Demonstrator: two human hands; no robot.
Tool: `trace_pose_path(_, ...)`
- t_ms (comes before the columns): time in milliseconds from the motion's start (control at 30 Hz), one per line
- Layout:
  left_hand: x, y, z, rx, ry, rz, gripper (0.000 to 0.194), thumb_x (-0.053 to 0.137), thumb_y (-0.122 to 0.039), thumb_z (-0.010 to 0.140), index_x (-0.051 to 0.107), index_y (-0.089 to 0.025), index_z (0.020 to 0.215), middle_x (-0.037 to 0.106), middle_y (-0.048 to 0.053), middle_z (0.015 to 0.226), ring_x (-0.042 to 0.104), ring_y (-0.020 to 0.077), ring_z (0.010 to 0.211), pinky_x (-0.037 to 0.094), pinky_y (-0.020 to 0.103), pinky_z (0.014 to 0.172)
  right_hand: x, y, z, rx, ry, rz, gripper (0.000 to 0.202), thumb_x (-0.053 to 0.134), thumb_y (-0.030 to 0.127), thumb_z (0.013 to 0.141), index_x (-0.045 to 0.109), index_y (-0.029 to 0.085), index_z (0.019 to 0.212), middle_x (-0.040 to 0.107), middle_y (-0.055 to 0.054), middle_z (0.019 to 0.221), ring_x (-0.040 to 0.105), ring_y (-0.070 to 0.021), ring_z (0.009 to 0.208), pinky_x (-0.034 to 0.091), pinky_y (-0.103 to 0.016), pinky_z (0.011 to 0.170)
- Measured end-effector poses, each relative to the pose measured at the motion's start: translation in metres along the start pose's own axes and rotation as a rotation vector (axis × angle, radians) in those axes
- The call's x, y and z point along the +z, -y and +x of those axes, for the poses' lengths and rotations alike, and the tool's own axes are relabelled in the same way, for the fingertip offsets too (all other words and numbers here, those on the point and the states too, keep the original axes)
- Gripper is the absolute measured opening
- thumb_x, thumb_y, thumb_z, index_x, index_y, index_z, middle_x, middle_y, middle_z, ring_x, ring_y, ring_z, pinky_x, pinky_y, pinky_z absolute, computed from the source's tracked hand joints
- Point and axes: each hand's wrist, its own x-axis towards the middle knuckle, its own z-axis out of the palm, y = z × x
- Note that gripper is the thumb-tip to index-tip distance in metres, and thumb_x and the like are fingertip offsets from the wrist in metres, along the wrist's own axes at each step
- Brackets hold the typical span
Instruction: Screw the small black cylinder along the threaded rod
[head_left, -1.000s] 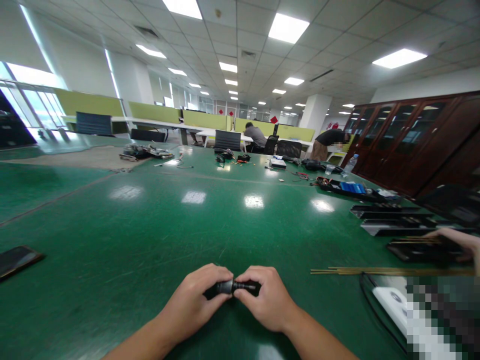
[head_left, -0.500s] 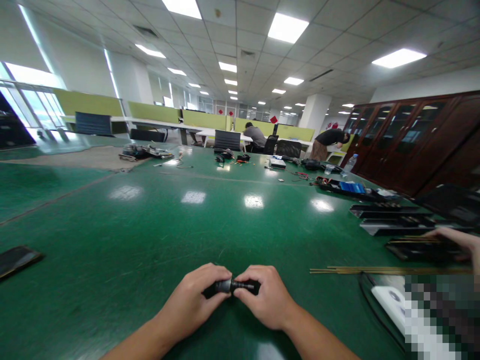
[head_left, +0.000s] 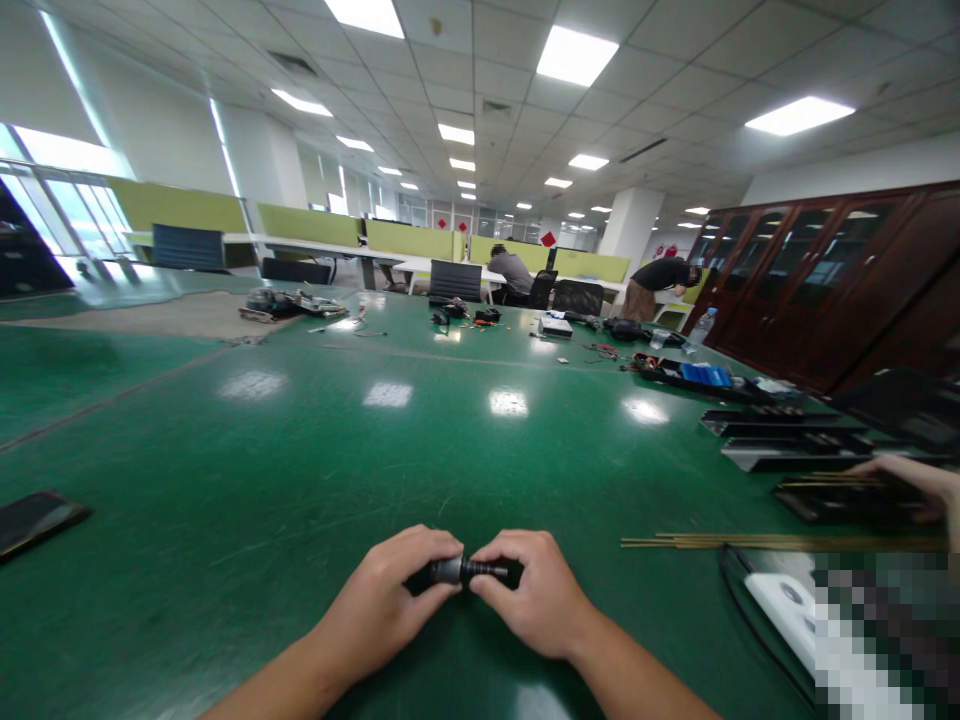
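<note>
1. While the left hand (head_left: 394, 590) pinches the thicker end of a black-and-grey cylindrical part (head_left: 448, 571) between thumb and fingers, the right hand (head_left: 536, 595) pinches its slimmer section likewise.
2. The part lies crosswise at the green table's (head_left: 300, 450) near edge; contact is unclear.
3. Thin brass-coloured rods (head_left: 705, 541) lie to the right.

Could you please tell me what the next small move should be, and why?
Perhaps a slight twist with the right hand while the left hand holds firm: the small black-and-grey cylindrical part lies between them, the left gripping its thicker grey section and the right pinching near its thinner ringed shaft.
</note>
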Motion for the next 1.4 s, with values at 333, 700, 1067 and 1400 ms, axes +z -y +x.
trace_pose_path(333,0.0001,0.0003,-0.0003,-0.014,-0.004,-0.008,0.027,0.067,-0.017,0.087,0.064,-0.024,0.113,0.068,0.006,0.108,0.064,0.0189,0.101,0.055,0.032,0.091,0.0003,0.0000,-0.0005,0.006,-0.004,-0.008,0.007,0.072,0.022,0.080,0.076,0.022,0.086,0.072,0.000,0.079,0.065,-0.0159,0.072,0.045,-0.026,0.071)
trace_pose_path(700,-0.0005,0.0026,-0.0009,-0.009,-0.011,0.007,0.029,0.068,-0.017,0.087,0.063,-0.026,0.114,0.068,0.004,0.109,0.064,0.0173,0.102,0.054,0.031,0.091,0.0012,-0.0003,0.0002,0.024,-0.022,-0.002,0.006,0.074,0.022,0.078,0.075,0.022,0.084,0.071,0.000,0.076,0.064,-0.0150,0.069,0.044,-0.026,0.069)
trace_pose_path(1067,-0.0013,0.0039,-0.0020,-0.017,-0.012,0.022,0.030,0.069,-0.020,0.087,0.062,-0.028,0.115,0.067,0.002,0.111,0.063,0.0161,0.104,0.053,0.030,0.093,0.0005,-0.0010,0.0002,0.049,-0.024,-0.007,0.006,0.073,0.025,0.080,0.076,0.022,0.085,0.071,0.001,0.076,0.064,-0.0148,0.070,0.043,-0.026,0.069)
trace_pose_path(1400,-0.0010,0.0045,-0.0003,-0.020,-0.018,0.026,0.029,0.069,-0.021,0.087,0.063,-0.028,0.115,0.068,0.002,0.109,0.064,0.0160,0.103,0.053,0.029,0.092,0.0002,-0.0008,0.0007,0.065,-0.018,0.008,0.005,0.072,0.025,0.081,0.075,0.022,0.083,0.071,0.001,0.075,0.063,-0.0135,0.069,0.041,-0.024,0.067)
